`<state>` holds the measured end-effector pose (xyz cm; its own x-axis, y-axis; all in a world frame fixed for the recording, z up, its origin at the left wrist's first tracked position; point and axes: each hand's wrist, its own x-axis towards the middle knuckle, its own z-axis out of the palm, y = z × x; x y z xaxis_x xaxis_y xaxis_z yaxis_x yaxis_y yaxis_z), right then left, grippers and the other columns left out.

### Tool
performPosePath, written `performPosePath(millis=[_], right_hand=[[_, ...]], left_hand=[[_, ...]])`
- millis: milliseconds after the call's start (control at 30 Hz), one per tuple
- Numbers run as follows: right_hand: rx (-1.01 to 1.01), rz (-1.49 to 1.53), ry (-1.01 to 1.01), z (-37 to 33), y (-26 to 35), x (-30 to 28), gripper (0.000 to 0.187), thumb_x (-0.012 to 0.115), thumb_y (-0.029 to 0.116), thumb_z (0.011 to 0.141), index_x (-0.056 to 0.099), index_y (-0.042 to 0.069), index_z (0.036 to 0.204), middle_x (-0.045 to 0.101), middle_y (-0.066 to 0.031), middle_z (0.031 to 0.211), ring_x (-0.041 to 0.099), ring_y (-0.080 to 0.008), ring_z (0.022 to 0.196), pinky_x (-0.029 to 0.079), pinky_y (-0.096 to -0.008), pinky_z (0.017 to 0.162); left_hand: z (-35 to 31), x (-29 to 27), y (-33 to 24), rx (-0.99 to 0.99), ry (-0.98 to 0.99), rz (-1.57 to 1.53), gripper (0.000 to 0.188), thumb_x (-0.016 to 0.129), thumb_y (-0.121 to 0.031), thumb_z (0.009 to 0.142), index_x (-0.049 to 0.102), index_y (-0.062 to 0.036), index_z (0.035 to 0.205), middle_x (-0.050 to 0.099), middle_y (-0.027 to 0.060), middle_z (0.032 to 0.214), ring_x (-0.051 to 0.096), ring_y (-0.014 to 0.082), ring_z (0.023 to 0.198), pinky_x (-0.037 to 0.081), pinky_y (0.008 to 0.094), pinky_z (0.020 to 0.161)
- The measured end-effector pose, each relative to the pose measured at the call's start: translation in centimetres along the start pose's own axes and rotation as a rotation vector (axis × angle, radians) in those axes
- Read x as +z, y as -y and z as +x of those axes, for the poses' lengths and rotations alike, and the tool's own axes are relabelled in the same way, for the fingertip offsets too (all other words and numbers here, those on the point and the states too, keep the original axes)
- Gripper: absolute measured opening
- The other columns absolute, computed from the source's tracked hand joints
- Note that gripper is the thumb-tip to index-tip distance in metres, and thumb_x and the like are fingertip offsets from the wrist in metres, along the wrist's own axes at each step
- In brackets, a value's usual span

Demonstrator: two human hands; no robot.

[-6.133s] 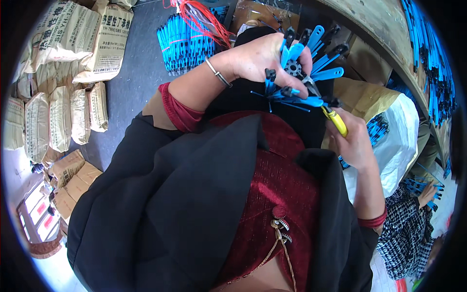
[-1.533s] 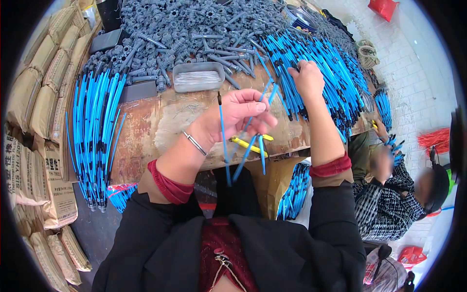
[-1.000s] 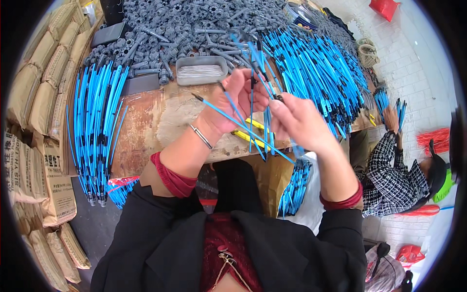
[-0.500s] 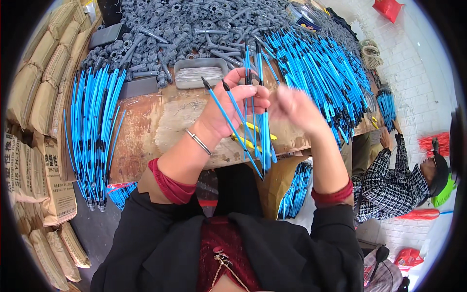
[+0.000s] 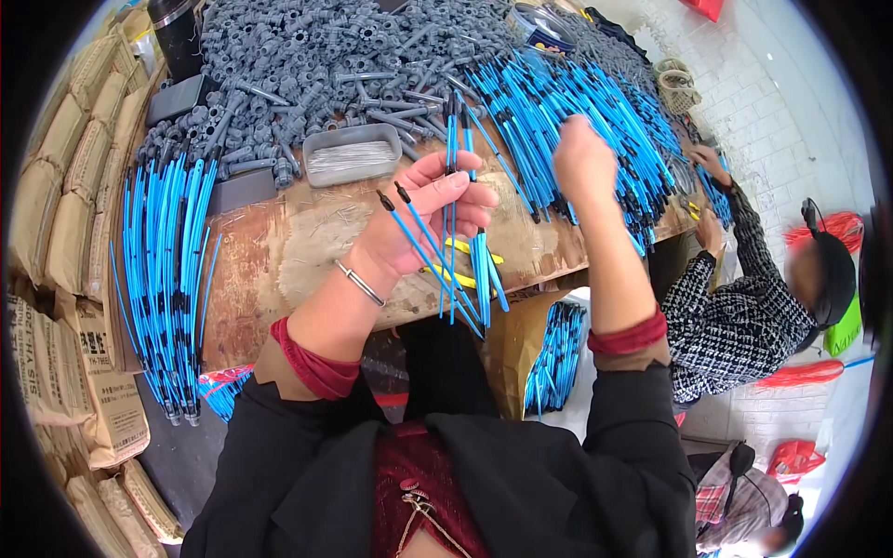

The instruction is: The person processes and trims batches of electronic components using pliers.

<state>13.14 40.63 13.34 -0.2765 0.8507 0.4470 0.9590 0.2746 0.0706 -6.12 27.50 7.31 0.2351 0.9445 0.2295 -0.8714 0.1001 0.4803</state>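
Several thin blue plastic rods with black tips (image 5: 420, 223) are in my left hand (image 5: 428, 200), which is closed round them, thumb laid across. Some rods slant down past the palm; others stand nearly upright through the fingers. My right hand (image 5: 588, 166) is over the large pile of blue rods (image 5: 558, 102) on the right. Its fingers are curled, and what they hold, if anything, is hidden. Below the left hand's rods lie yellow-handled pliers (image 5: 465, 265) on the wooden table (image 5: 251, 279).
A grey tray of thin metal pins (image 5: 352, 156) stands beyond my left hand. Grey plastic fittings (image 5: 353, 46) are heaped behind it. Another bundle of blue rods (image 5: 167, 279) overhangs the table's left edge. Paper sacks (image 5: 84, 139) are stacked at left; a co-worker (image 5: 744, 298) sits at right.
My right hand has moved away from the left hand's rods, rightward to the rod pile. My left hand still holds its rods. The view has shifted slightly, and the co-worker's arms have moved.
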Motion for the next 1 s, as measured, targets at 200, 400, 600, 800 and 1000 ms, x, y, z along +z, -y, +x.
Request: performPosePath(millis=[200,400,600,800,1000], right_hand=[[0.05,1.04,0.122,-4.8,1.5,-11.9,0.023,0.044,0.018,0.091,0.055,-0.002,0.096,0.06,-0.0074,0.068,0.059,-0.0153,0.056,0.045,-0.0275,0.05],[-0.21,0.73,0.362,-9.2,5.1,-6.9,0.019,0.049,0.015,0.09,0.056,-0.002,0.09,0.061,-0.0063,0.062,0.059,-0.0134,0.053,0.047,-0.0273,0.05],[-0.338,0.768,0.617,-7.6,5.4,-6.8,0.024,0.049,0.02,0.091,0.057,-0.002,0.087,0.062,-0.0108,0.067,0.062,-0.0174,0.057,0.049,-0.0297,0.055],[-0.223,0.157,0.054,4.4,-2.1,0.1,0.031,0.054,0.03,0.088,0.061,0.001,0.092,0.063,-0.0095,0.075,0.061,-0.0154,0.07,0.048,-0.0292,0.063],[-0.233,0.678,0.486,1.9,3.0,-3.9,0.031,0.054,0.03,0.088,0.061,0.0,0.094,0.063,-0.0087,0.075,0.057,-0.0137,0.067,0.046,-0.0293,0.063]], left_hand=[[0.6,0.2,0.2,0.075,-0.126,-0.044,0.014,0.052,-0.012,0.089,0.054,-0.0069,0.102,0.064,0.0153,0.096,0.064,0.0225,0.085,0.053,0.0301,0.067],[0.5,0.4,0.3,0.108,-0.026,-0.054,0.013,0.056,-0.012,0.086,0.054,-0.0081,0.099,0.063,0.0106,0.088,0.063,0.02,0.08,0.051,0.0289,0.065],[0.4,-1.0,0.5,0.127,-0.104,-0.052,0.016,0.058,-0.011,0.085,0.052,-0.0082,0.1,0.059,0.0036,0.076,0.058,0.0143,0.067,0.049,0.0271,0.059],[0.7,-0.1,0.0,0.076,-0.214,0.211,0.016,0.061,-0.013,0.083,0.052,-0.0093,0.095,0.061,0.0033,0.074,0.06,0.0126,0.066,0.046,0.0233,0.056],[1.2,-0.8,0.2,0.181,-0.248,0.271,0.019,0.062,-0.016,0.083,0.05,-0.0092,0.096,0.062,0.0045,0.075,0.059,0.0125,0.064,0.045,0.0232,0.056]])
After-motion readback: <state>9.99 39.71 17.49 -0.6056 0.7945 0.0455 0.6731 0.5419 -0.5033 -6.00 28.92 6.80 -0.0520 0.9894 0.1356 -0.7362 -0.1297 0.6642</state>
